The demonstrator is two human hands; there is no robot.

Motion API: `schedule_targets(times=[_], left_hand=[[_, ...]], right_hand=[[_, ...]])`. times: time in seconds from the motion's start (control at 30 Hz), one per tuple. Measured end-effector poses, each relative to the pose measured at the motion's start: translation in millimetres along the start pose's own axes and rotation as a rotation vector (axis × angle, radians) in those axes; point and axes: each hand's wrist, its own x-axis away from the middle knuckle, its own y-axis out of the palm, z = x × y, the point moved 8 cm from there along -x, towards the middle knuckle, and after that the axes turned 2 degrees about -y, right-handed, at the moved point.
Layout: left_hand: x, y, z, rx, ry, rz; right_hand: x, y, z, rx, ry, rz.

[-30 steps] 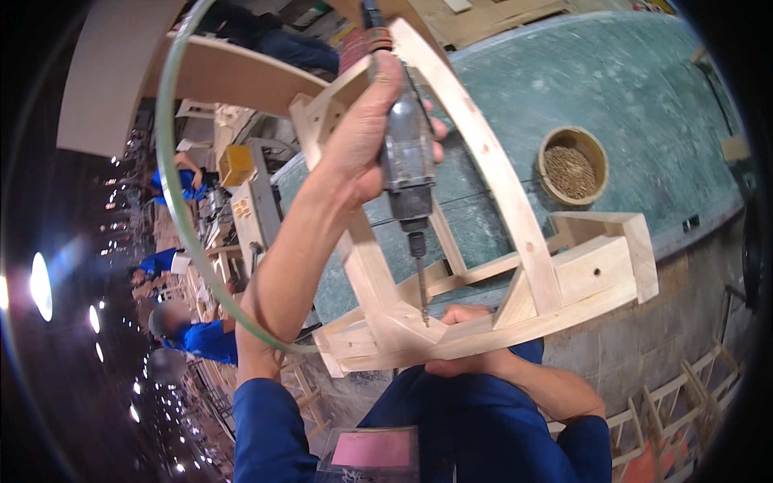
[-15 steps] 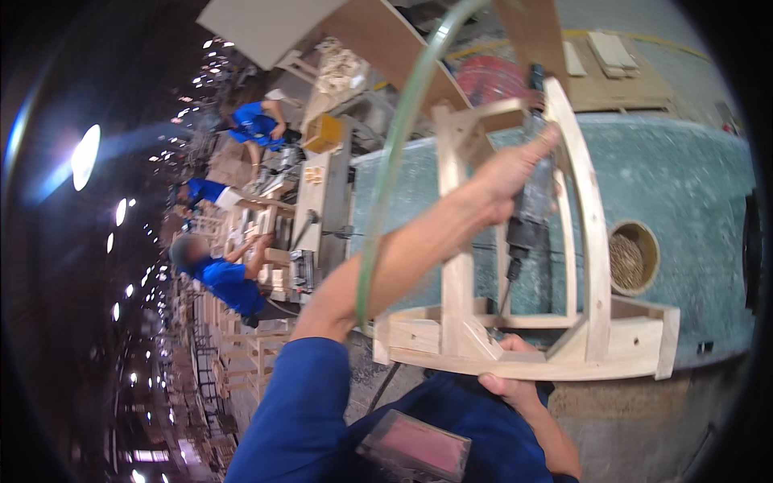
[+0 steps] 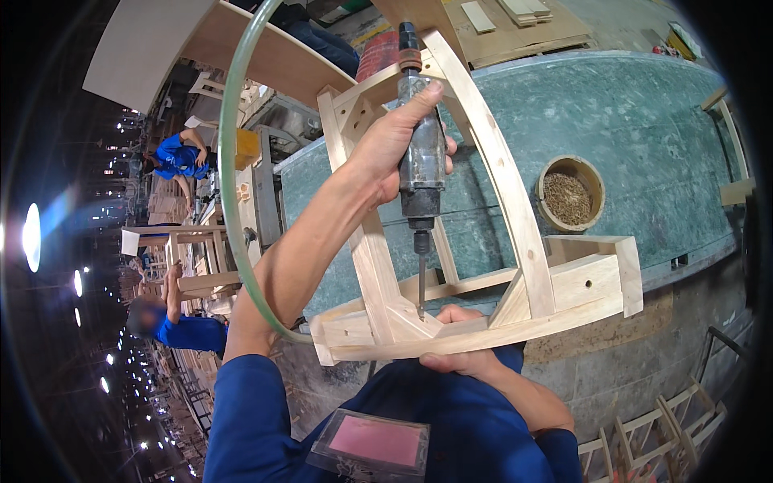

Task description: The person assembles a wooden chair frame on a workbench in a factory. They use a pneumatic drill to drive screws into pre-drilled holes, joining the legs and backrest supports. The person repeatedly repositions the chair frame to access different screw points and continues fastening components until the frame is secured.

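My left hand (image 3: 403, 141) is closed round the body of an air screwdriver (image 3: 423, 165), thumb along its upper side. The tool's long thin bit reaches down to a corner block (image 3: 412, 319) in a pale wooden chair frame (image 3: 515, 213); the tip appears to meet the block, though a screw cannot be made out. With thumb on the near side and fingers over the far side, my right hand (image 3: 463, 362) grips the frame's near curved rail (image 3: 483, 340). The frame rests partly over a green worktable, its near rail by my body.
A round tub of screws (image 3: 572, 193) stands on the green worktable (image 3: 636, 121), right of the frame. A green air hose (image 3: 233, 161) arcs past my left arm. Co-workers in blue (image 3: 181, 157) work at the left. Wooden frames (image 3: 668, 431) stand at the lower right.
The view has swung, so the frame and tool appear further left. The bit now points at the left corner block. Both hands keep their holds.
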Motion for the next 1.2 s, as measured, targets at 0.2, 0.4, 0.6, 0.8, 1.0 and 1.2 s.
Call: schedule_targets(times=[0.2, 0.4, 0.6, 0.8, 1.0, 1.2], left_hand=[[3, -4, -2, -0.025, -0.011, 0.001], [3, -9, -8, -0.009, -0.032, 0.008], [0, -12, -9, 0.078, -0.029, 0.002], [1, -11, -9, 0.118, -0.043, -0.042], [16, -20, -4, 0.191, 0.014, 0.004], [20, -41, -2, 0.139, 0.047, 0.115]], right_hand=[[1, 2, 2, -0.012, 0.026, -0.017], [0, 4, 1, 0.002, -0.024, -0.007], [-1, -1, 3, 0.063, -0.005, -0.005], [-6, -1, -8, 0.219, -0.199, -0.041], [-2, -2, -6, 0.223, -0.145, -0.037], [-5, -3, 0, 0.222, -0.147, -0.025]])
